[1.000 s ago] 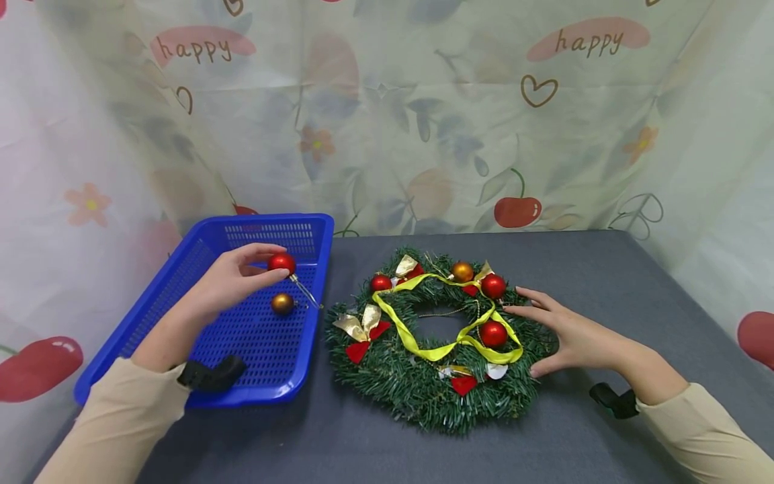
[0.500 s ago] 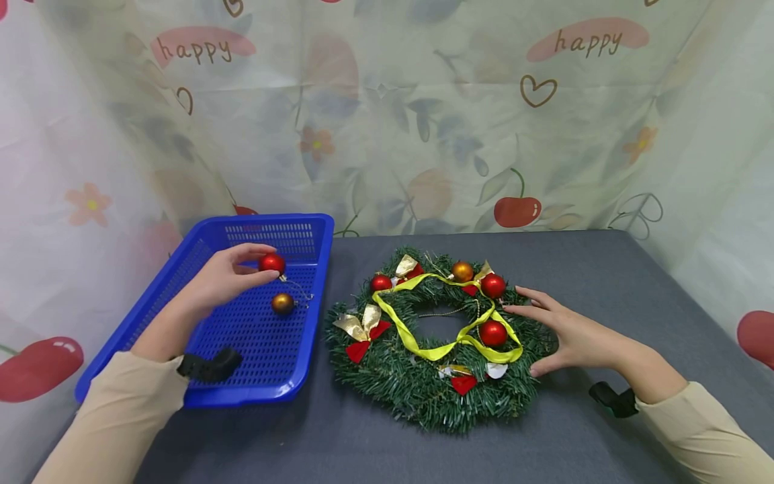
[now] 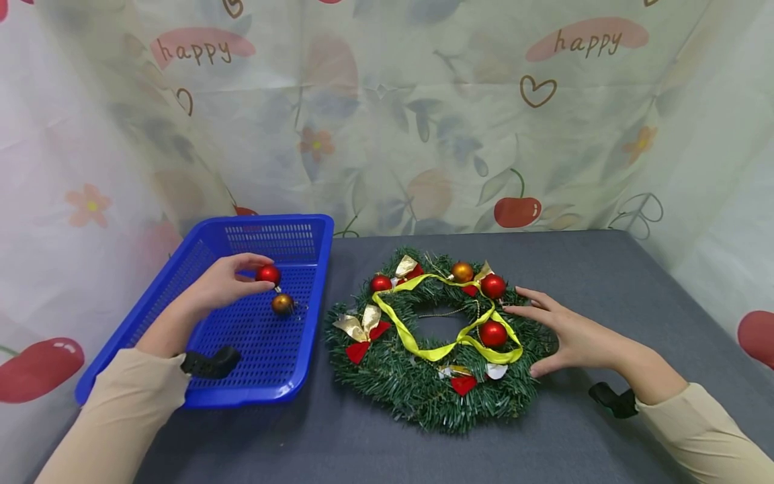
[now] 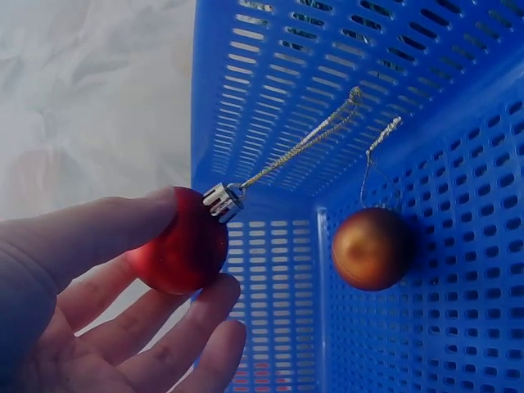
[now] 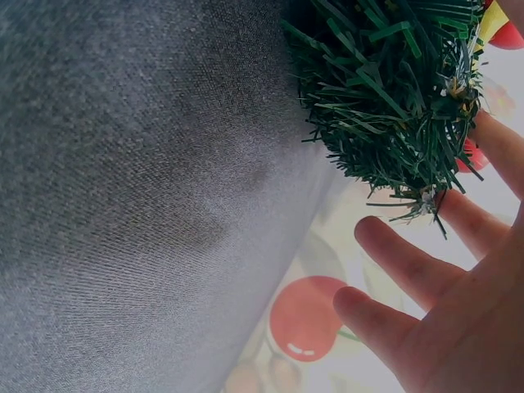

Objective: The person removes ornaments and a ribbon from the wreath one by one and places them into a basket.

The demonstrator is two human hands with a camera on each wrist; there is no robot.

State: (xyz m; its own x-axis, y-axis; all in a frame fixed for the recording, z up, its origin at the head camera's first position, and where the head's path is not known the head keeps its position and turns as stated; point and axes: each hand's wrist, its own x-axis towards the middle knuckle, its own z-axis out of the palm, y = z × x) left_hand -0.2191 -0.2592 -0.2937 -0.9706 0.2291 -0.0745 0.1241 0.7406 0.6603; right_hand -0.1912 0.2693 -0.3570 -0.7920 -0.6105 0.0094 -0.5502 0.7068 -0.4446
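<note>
The head camera looks forward and down from the near side, taking in the table (image 3: 375, 454) from the blue basket (image 3: 260, 398) at left to the wreath (image 3: 417, 380), with the curtain (image 3: 387, 154) far behind. Close by the left hand (image 3: 226, 282), the left wrist view faces the basket's far right corner, sharing both its balls (image 3: 282, 304) with the head view. Close by the right hand (image 3: 559, 333), the right wrist view, soft and apparently rolled sideways, faces far, sharing the wreath's right edge.

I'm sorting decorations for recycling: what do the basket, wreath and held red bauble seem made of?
Blue basket: likely moulded plastic, lightly glossy, evenly perforated.
Wreath: probably plastic; its green needles look like flat, cut strips.
Held red bauble: smooth and shiny, so plastic or glass; I cannot tell which. Its silvery cap looks metallic.
</note>
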